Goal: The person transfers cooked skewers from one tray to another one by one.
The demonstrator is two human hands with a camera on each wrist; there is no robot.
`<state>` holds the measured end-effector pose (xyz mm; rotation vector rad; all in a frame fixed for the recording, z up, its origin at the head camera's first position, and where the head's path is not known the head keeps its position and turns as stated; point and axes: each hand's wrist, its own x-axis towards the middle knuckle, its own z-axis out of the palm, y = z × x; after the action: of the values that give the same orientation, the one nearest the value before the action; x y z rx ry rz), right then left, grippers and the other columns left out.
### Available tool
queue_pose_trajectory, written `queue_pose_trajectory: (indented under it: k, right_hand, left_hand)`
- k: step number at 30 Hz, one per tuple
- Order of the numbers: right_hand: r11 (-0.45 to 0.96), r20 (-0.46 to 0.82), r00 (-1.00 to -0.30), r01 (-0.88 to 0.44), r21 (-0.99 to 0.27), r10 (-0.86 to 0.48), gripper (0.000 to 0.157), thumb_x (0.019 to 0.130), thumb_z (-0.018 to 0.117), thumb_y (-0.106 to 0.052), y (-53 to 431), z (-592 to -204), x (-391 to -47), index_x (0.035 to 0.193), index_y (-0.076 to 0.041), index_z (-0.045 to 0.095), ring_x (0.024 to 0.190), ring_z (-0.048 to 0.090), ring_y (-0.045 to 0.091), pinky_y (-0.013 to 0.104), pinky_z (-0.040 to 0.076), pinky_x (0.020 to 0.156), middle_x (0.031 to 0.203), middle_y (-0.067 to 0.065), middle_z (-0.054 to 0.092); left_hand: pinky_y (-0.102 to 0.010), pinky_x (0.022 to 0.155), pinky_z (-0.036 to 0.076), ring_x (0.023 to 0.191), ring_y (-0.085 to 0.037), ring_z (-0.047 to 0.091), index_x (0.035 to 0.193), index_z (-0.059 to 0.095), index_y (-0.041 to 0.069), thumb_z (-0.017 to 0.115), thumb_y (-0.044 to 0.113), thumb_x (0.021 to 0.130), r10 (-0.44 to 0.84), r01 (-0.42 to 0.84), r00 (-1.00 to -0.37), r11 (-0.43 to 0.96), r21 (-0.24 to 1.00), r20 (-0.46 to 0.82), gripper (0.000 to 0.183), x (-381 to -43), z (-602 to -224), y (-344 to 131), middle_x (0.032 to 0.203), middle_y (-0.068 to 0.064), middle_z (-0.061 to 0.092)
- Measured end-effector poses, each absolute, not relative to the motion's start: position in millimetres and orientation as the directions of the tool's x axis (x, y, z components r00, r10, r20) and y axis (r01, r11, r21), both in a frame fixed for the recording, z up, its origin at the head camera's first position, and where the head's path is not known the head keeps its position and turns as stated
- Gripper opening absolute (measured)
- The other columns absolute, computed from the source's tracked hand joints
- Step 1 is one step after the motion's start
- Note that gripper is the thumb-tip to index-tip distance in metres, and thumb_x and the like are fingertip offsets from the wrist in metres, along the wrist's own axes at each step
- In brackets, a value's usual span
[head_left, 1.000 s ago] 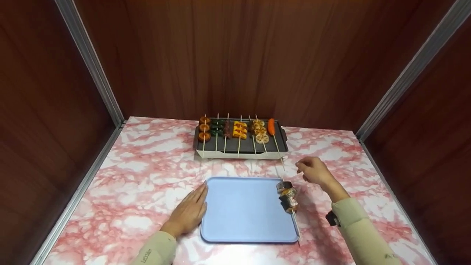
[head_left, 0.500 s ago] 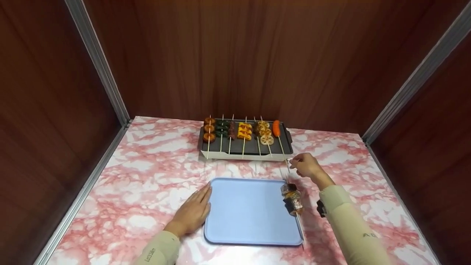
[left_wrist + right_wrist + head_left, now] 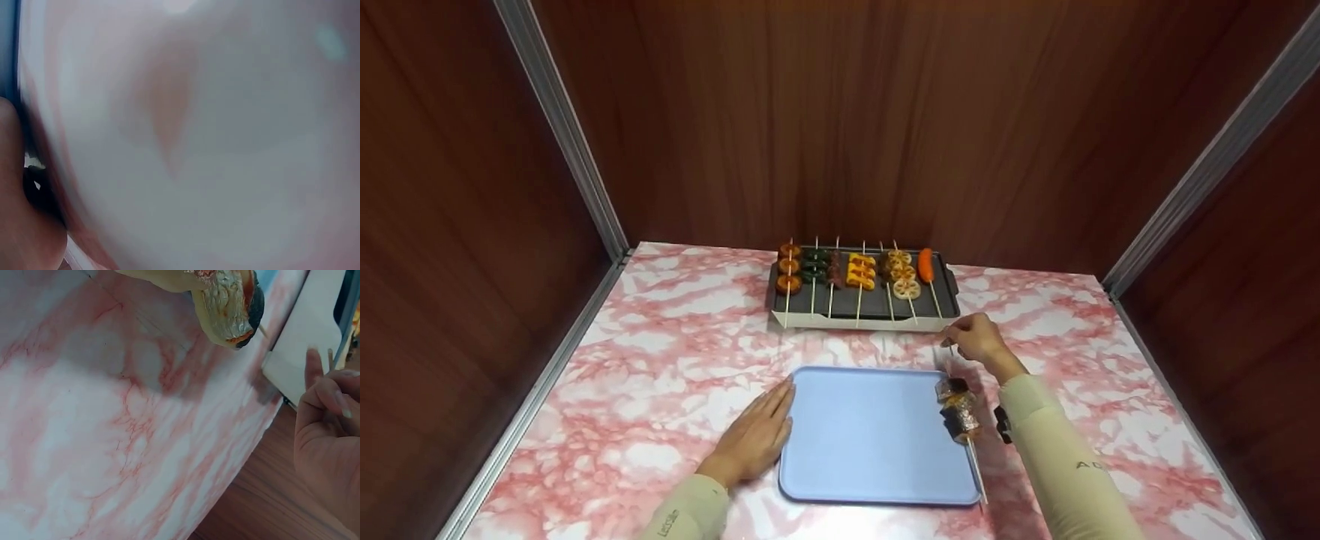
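Note:
My left hand [image 3: 755, 433] lies flat along the left edge of a light blue tray [image 3: 870, 442], fingers straight. In the left wrist view, only part of that hand [image 3: 28, 225] shows, at the left border. At the front right corner of the grill, my right hand [image 3: 979, 339] pinches the stick end of an orange sausage skewer [image 3: 925, 265]. The right wrist view shows the fingers curled, with a thin stick [image 3: 331, 357] beside the fingertips. A skewer of chunks with silvery-black skin [image 3: 959, 411] lies along the tray's right edge, its stick reaching past the front rim.
A dark grill plate [image 3: 840, 303] with a white front stands at the back. On it lie a lotus root skewer [image 3: 906, 289], a yellow skewer [image 3: 860, 271], a dark green skewer [image 3: 814, 265] and several others. Wooden panels [image 3: 840, 120] enclose the marbled tabletop [image 3: 660, 405].
My right hand has moved left, from beside the sausage skewer's stick to its end, and now pinches it. The left hand stays at the tray's edge. The head view has shifted slightly.

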<state>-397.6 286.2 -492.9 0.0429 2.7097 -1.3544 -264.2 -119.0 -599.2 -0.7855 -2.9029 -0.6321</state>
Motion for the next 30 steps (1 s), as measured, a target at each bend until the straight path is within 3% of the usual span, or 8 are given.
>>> queue_pose_trajectory:
  k: [9, 14, 22, 30]
  right_hand:
    - [0.603, -0.134, -0.99, 0.074, -0.794, -0.054, 0.026, 0.101, 0.057, -0.006, 279, -495, -402, 0.108, 0.016, 0.069, 0.046, 0.048, 0.004, 0.018, 0.039, 0.043, 0.077, 0.014, 0.075]
    - [0.613, -0.119, -0.989, 0.04, -0.789, -0.088, 0.02, 0.099, 0.051, 0.002, 274, -496, -402, 0.093, 0.013, 0.067, 0.047, 0.051, 0.008, 0.018, 0.039, 0.042, 0.073, 0.019, 0.072]
    - [0.668, -0.066, -0.99, -0.035, -0.743, -0.125, 0.027, 0.1, 0.053, -0.001, 276, -497, -396, 0.079, 0.009, 0.066, 0.046, 0.051, 0.008, 0.018, 0.042, 0.043, 0.071, 0.023, 0.07]
    - [0.646, -0.037, -0.988, -0.069, -0.76, -0.149, 0.021, 0.1, 0.053, 0.0, 281, -500, -391, 0.086, 0.009, 0.064, 0.045, 0.05, 0.007, 0.016, 0.04, 0.043, 0.068, 0.023, 0.069]
  left_hand:
    - [-0.05, 0.124, 0.025, 0.153, -0.034, 0.026, 0.159, 0.029, -0.002, 0.036, 0.025, 0.111, 0.468, 0.49, -0.87, 0.785, 0.379, 0.157, 0.055, -264, -599, -119, 0.169, -0.016, 0.022]
    - [-0.05, 0.123, 0.025, 0.153, -0.035, 0.027, 0.159, 0.029, -0.002, 0.036, 0.024, 0.111, 0.469, 0.494, -0.868, 0.787, 0.37, 0.162, 0.055, -265, -599, -119, 0.168, -0.016, 0.023]
    - [-0.044, 0.126, 0.02, 0.156, -0.028, 0.02, 0.162, 0.024, 0.003, 0.03, 0.031, 0.112, 0.459, 0.471, -0.88, 0.803, 0.366, 0.126, 0.057, -267, -604, -119, 0.171, -0.01, 0.017]
    - [-0.046, 0.125, 0.021, 0.155, -0.029, 0.022, 0.162, 0.025, 0.003, 0.031, 0.031, 0.112, 0.458, 0.471, -0.88, 0.804, 0.362, 0.128, 0.057, -266, -604, -120, 0.171, -0.011, 0.018]
